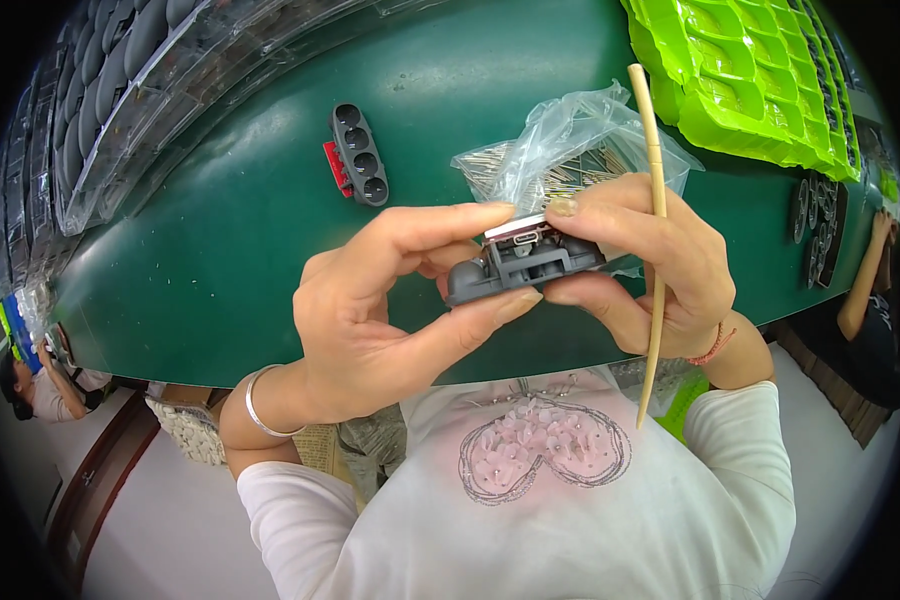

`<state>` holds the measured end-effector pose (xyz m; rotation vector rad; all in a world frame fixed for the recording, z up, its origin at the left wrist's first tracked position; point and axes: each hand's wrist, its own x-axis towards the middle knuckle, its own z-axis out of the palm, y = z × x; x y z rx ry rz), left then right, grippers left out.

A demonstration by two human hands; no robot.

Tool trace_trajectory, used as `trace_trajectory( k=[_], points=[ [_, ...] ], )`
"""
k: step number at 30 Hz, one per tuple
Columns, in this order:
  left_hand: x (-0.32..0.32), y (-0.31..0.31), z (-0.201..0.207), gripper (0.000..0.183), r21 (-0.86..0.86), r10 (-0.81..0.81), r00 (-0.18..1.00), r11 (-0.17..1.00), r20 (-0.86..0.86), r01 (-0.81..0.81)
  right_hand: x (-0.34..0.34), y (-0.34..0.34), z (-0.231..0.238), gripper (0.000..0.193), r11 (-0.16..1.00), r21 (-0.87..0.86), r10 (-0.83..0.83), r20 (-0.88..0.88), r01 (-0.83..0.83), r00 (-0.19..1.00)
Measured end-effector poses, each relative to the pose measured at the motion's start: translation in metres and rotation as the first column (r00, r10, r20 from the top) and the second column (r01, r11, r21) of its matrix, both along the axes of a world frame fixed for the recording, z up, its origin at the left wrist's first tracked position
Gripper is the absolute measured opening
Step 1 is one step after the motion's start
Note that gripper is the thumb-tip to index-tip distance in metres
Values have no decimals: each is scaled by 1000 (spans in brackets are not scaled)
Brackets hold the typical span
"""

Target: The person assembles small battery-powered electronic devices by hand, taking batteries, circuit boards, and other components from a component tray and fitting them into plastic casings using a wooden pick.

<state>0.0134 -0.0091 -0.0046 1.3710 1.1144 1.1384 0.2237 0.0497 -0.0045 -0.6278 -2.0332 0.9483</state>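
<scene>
I have the dark grey housing (555, 264) raised between both hands above the near edge of the green counter (220, 270). Left hand (365, 310): index finger on top at the white-topped piece (512, 229), thumb against the lower edge, pinching the assembly. Right hand (675, 265): index finger and thumb pinch the other end; a pale wooden stick (646, 115) also lies across this hand, its exact hold unclear to me. A metal port (526, 239) faces me beneath the white-topped piece. I judge the step in hand to be seating or aligning that piece in the housing; whether it is fully home, I cannot tell. The next move seems to call for level pressure from both index fingers, thumbs bracing below, port kept clear. Beyond, a similar grey part (360, 150) lies beside a red piece (337, 170), near the clear bag (545, 130) of thin metal pins (485, 168).
</scene>
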Motion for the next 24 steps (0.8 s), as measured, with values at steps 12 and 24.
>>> trace_trajectory(
  k=[12,24],
  points=[
    [-9,2,5,50,136,-95,982,984,-166,118,3,-1,6,49,998,5,-55,-24,56,998],
    [-8,2,6,49,232,-49,978,968,-204,97,6,0,5,46,998,8,-60,-40,61,997]
  ],
)
